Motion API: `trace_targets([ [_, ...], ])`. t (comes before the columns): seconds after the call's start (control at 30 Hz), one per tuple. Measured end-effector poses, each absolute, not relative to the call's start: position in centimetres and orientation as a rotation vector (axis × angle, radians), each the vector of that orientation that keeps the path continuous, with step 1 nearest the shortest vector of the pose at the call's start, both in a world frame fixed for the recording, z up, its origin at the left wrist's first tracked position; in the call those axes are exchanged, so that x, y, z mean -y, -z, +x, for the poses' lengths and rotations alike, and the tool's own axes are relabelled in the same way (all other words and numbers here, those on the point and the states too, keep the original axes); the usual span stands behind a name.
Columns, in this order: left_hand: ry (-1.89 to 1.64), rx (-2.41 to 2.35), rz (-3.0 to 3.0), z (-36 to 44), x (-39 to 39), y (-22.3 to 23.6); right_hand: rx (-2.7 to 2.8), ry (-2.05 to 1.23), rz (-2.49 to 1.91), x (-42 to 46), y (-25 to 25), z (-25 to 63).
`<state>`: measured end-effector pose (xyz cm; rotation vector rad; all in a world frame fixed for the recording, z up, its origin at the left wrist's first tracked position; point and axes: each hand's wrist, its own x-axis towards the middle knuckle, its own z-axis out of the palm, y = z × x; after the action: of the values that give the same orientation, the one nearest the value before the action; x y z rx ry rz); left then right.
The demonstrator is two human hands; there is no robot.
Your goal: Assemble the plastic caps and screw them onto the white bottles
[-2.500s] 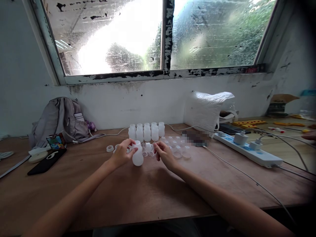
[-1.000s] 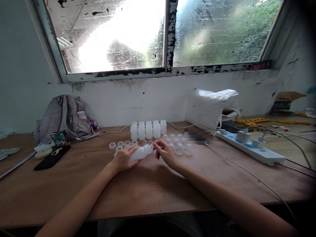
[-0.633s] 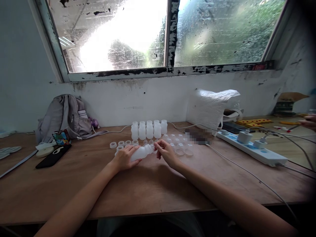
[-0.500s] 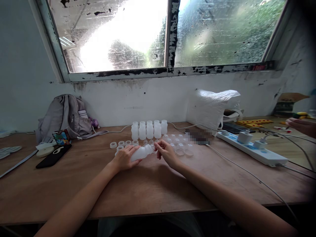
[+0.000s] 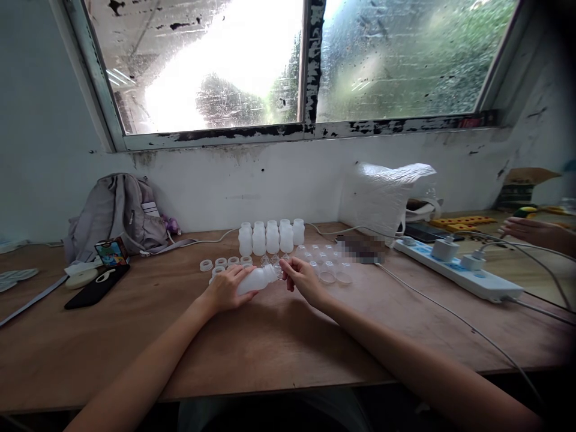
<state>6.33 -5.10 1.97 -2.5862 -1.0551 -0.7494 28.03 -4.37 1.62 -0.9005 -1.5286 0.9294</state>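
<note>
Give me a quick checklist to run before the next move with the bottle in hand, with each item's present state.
1. Left hand grips the bottle: ok.
2. Bottle lies tilted, neck toward the right hand: ok.
3. Right hand's fingers at the neck: ok; whether they hold a small part, cannot tell.
4. Five bottles upright in a row behind: ok.
5. White rings within reach on the table: ok.
6. Another person's hand, far right, apart from the work: ok.

Wooden table (image 5: 279, 342) with small bottles (image 5: 270, 237)
</note>
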Motion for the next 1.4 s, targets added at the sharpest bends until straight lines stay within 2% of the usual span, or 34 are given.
trace_targets([
  [0.57,0.724,1.015,-2.627,6.5,5.6,-2.5,1.569,-0.879,-1.068,4.1,-1.6,28.3],
  [0.77,0.704,1.026,-2.624,6.4,5.4,-2.3,1.602,-0.967,-1.019,3.7,-1.0,28.3],
  [1.2,0.707,1.044,-2.65,6.5,5.4,-2.2,1.67,-0.941,-1.026,3.6,-1.3,28.5],
  [1.4,0.986,1.214,-2.809,7.6,6.2,-2.2,1.511,-1.063,-0.853,4.8,-2.4,28.1],
])
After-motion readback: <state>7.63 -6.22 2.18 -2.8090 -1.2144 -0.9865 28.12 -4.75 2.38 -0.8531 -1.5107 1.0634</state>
